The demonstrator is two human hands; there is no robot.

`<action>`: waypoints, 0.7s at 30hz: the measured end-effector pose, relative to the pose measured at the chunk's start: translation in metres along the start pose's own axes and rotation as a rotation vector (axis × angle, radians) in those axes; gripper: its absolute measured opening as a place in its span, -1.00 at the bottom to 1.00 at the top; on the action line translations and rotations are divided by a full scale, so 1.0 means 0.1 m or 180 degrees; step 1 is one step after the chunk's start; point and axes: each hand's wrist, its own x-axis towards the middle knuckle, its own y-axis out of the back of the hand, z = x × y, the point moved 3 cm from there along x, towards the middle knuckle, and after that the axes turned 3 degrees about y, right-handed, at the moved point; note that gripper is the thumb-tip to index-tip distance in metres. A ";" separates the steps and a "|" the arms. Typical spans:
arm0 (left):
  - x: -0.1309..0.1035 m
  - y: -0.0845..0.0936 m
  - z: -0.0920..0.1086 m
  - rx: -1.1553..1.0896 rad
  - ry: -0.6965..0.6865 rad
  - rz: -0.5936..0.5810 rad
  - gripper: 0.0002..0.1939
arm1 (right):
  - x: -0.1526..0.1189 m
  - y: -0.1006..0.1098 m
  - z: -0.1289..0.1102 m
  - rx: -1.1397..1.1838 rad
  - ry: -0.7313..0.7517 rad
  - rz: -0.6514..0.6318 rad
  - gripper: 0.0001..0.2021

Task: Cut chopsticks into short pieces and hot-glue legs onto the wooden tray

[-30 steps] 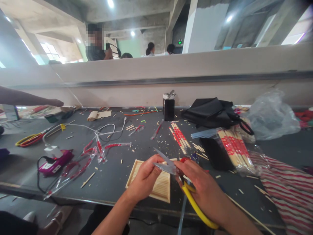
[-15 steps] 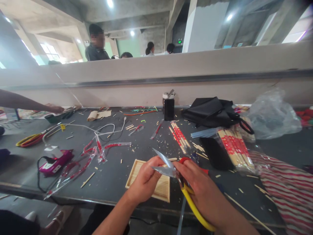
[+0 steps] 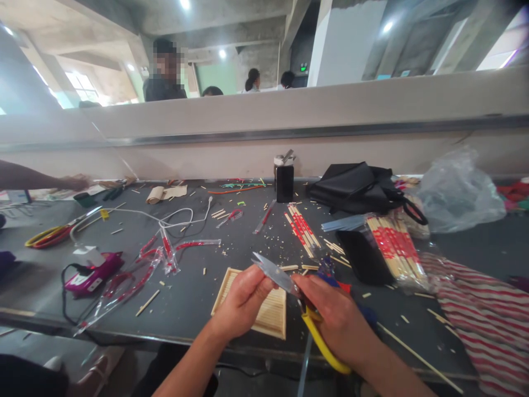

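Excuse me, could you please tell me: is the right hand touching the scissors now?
Touching. The head view shows the right hand gripping the scissors near where blades and handles meet, with no gap visible.

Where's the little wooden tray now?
In the head view, the wooden tray lies near the front edge of the table, left of the yellow scissors handle, partly hidden by the left hand.
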 end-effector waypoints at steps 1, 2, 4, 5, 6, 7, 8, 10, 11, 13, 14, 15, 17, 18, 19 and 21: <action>0.00 0.00 -0.02 -0.0032 0.0074 -0.0020 -0.75 | 0.01 0.01 0.01 0.0021 0.0016 -0.0003 -0.57; 0.00 -0.01 -0.04 -0.0121 0.0157 -0.0060 -0.75 | 0.01 0.03 0.03 0.0027 0.0018 0.0065 -0.60; 0.00 -0.03 -0.10 -0.0526 0.0330 -0.0121 -0.72 | 0.03 0.10 0.08 -0.0028 -0.0079 0.0450 -0.65; 0.00 -0.03 -0.13 -0.0804 0.0403 -0.0126 -0.71 | 0.04 0.14 0.12 -0.0066 -0.0177 0.0717 -0.68; 0.00 -0.04 -0.15 -0.1086 0.0462 -0.0093 -0.70 | 0.04 0.18 0.16 -0.0097 -0.0288 0.0952 -0.72; 0.00 -0.04 -0.18 -0.1337 0.0500 -0.0043 -0.70 | 0.05 0.20 0.20 -0.0119 -0.0376 0.1117 -0.75; 0.01 -0.04 -0.19 -0.1540 0.0528 0.0010 -0.70 | 0.05 0.21 0.23 -0.0134 -0.0427 0.1175 -0.76; 0.02 -0.04 -0.21 -0.1831 0.0546 0.0085 -0.73 | 0.05 0.18 0.25 -0.0144 -0.0430 0.1039 -0.73; 0.02 -0.03 -0.21 -0.1934 0.0546 0.0105 -0.75 | 0.04 0.15 0.25 -0.0154 -0.0388 0.0926 -0.70; 0.02 -0.02 -0.21 -0.2118 0.0538 0.0120 -0.79 | 0.03 0.09 0.22 -0.0214 -0.0271 0.0749 -0.64; 0.02 -0.02 -0.21 -0.2197 0.0548 0.0131 -0.81 | 0.02 0.07 0.20 -0.0254 -0.0227 0.0679 -0.62; 0.02 -0.01 -0.22 -0.2265 0.0568 0.0153 -0.83 | 0.02 0.04 0.18 -0.0285 -0.0199 0.0621 -0.61; 0.02 0.00 -0.23 -0.2363 0.0634 0.0219 -0.86 | 0.01 0.01 0.15 -0.0280 -0.0204 0.0540 -0.60; 0.02 0.00 -0.24 -0.2401 0.0668 0.0250 -0.87 | 0.02 0.00 0.14 -0.0247 -0.0233 0.0491 -0.59; 0.02 0.01 -0.24 -0.2435 0.0695 0.0268 -0.88 | 0.02 -0.01 0.13 -0.0206 -0.0271 0.0430 -0.58; 0.03 0.01 -0.23 -0.2505 0.0733 0.0252 -0.87 | 0.02 -0.03 0.12 -0.0161 -0.0332 0.0327 -0.56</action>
